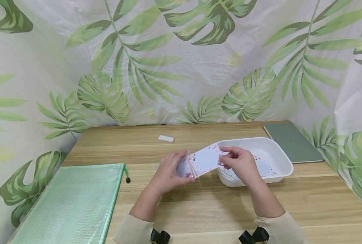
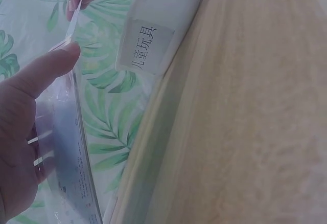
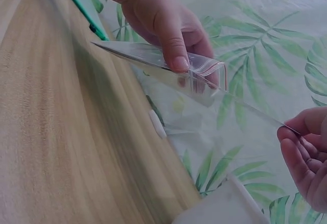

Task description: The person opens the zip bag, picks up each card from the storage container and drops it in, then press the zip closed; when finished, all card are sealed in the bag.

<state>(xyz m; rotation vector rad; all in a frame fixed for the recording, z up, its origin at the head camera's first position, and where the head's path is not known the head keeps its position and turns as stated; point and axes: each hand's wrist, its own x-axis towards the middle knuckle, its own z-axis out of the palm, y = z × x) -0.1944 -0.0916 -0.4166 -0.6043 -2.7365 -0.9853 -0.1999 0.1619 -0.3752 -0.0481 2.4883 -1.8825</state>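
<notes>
My left hand [image 1: 168, 172] grips a clear zip bag [image 1: 184, 165] by its mouth, with the thumb on the near side. In the right wrist view the bag [image 3: 148, 55] shows a red line along its open edge. A white card with a small floral print [image 1: 206, 158] extends from the bag's mouth, its other end hidden inside. My right hand [image 1: 243, 164] pinches the card's far end between thumb and fingers, above the left side of a white plastic bin [image 1: 285, 164]. More printed paper [image 1: 263, 168] lies in the bin, partly behind the right hand.
A green mesh zip pouch [image 1: 74, 200] lies at the left of the wooden table. A small white block [image 1: 166, 138] sits near the back edge. A grey-green notebook [image 1: 293, 142] lies behind the bin at right. The bin carries a printed label [image 2: 145, 45].
</notes>
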